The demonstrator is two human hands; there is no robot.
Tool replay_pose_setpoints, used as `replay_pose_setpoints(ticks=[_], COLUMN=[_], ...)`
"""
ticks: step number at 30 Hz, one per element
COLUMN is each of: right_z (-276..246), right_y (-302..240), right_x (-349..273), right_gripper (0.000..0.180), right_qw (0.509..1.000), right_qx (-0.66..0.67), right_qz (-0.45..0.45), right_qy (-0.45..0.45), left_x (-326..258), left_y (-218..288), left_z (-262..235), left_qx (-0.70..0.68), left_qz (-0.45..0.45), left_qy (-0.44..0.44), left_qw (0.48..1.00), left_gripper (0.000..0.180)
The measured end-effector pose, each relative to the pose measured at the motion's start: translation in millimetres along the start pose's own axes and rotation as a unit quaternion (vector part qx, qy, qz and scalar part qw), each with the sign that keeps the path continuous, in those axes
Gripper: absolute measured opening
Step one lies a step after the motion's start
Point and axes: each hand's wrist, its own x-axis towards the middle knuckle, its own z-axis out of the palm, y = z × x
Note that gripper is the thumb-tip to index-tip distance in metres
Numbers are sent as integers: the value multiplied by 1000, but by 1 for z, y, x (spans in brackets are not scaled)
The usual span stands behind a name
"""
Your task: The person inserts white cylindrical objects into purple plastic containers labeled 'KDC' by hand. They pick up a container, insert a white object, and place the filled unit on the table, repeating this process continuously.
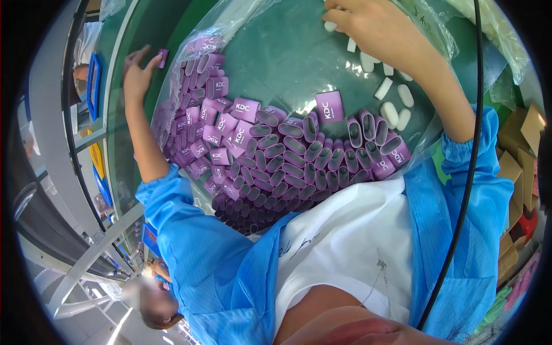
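My left hand (138,72) reaches out over the green surface at the left, thumb and fingers apart. Just beyond its thumb tip stands a small purple sleeve (163,58); whether they touch I cannot tell. At the top, my right hand (368,26) has its fingers bent closed at a white oval piece (330,26), which partly shows under the fingertips. Several white oval pieces (389,115) lie below that hand and wrist. A large heap of purple oval sleeves (293,144), many with open ends up, lies in front of me. One sleeve (329,106) lies apart at the heap's far edge.
Clear plastic sheeting (422,155) edges the green work surface (276,63). A black cable (468,172) runs down the right side. Cardboard boxes (517,155) stand at the right. Blue trays (94,86) and another person (158,302) are off to the left.
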Motion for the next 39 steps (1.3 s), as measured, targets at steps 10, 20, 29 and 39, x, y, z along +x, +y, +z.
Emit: replay_pose_setpoints(ticks=[10, 20, 29, 39], right_z=[3, -11, 2, -2], right_y=[-4, -53, -75, -73], right_x=[-3, -43, -33, -32], right_gripper=[17, 17, 10, 12], right_qw=[998, 873, 908, 902], right_qx=[26, 379, 278, 323], right_qz=[53, 232, 211, 195], right_qy=[35, 201, 231, 208], left_x=[-61, -62, -80, -86], left_y=[308, 281, 297, 297], left_z=[1, 18, 21, 18], left_qx=[-217, -437, -464, -453], left_qz=[466, 160, 102, 130], left_qy=[-260, -197, -109, -66], left_qw=[817, 863, 873, 880], left_gripper=[39, 30, 30, 29])
